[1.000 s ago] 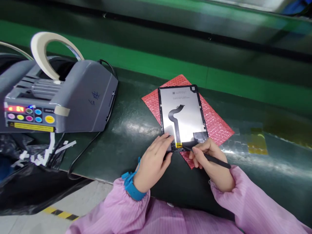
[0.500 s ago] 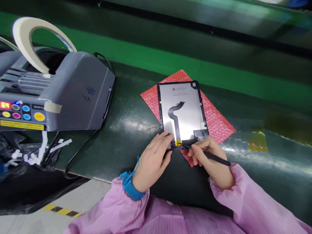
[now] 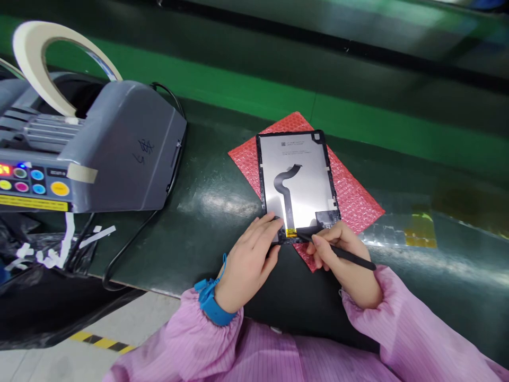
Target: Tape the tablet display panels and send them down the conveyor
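Display panel on red bubble sheet, both hands in contact with the work.
Panel lies across the sheet on the green worktop, its near left corner overhanging the sheet's near left edge; left hand rests extended, unclenched fingers over that corner; right hand grasps a slim black tool between thumb and fingers, tip beside yellow tape at the ribbon cable's near end, contact indeterminable; grey machine stands toward the worktop's left end.
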